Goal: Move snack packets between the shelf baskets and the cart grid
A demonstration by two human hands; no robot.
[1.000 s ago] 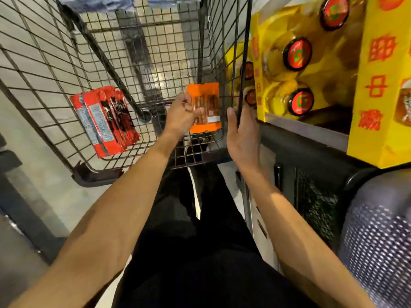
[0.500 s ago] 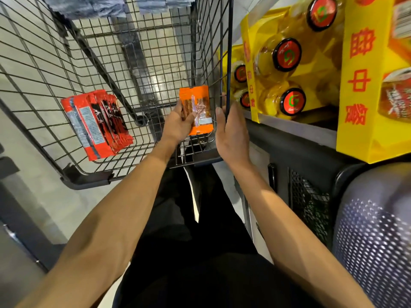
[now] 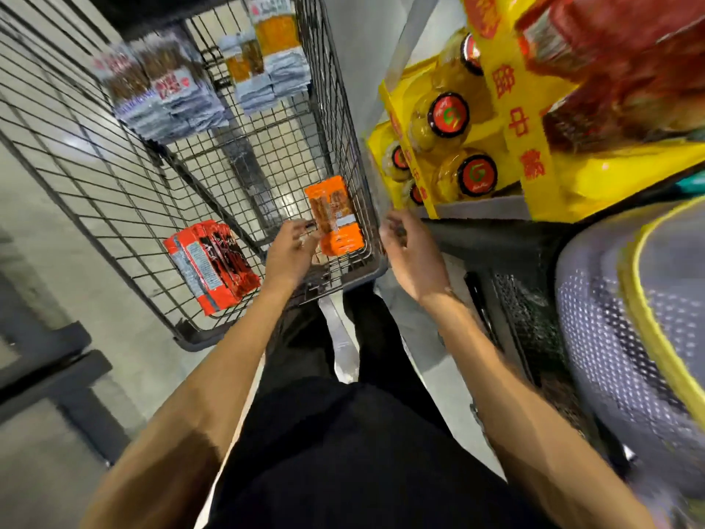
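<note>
1. On my feed the left hand (image 3: 292, 252) is at the near end of the cart (image 3: 114, 173). Its fingers are loosely bent, tips at the left edge of the orange packet (image 3: 335, 219). Blur there: I can't tell whether they pinch it or only touch it.
2. The right hand (image 3: 414, 255) hangs outside the cart, just beside its right wall. Fingers loosely curled, w/ nothing in them.
3. The orange packet stands on end in the cart's near right corner, against the right wire wall, printed face toward the camera.
4. Red packs (image 3: 210, 265), several bundled together, lie on the cart's wire floor at near left, apart from the orange packet.
5. At the cart's far end, grey packets (image 3: 168, 97) sit stacked at left. A second stack (image 3: 272, 59), w/ orange showing on top, is to their right. Both are blurred and the print is unreadable.
6. Right of the cart, a shelf (image 3: 477, 208) carries a yellow box (image 3: 534, 120) w/ red characters. Jars (image 3: 448, 114) w/ red-and-black lids lie in it, lids facing me.
7. At lower right, a grey perforated basket (image 3: 610, 337) w/ a yellow rim fills the corner, near the right forearm.
8. Btwn the forearms are black trousers (image 3: 343, 433). A pale floor (image 3: 45, 223) shows under the cart.
</note>
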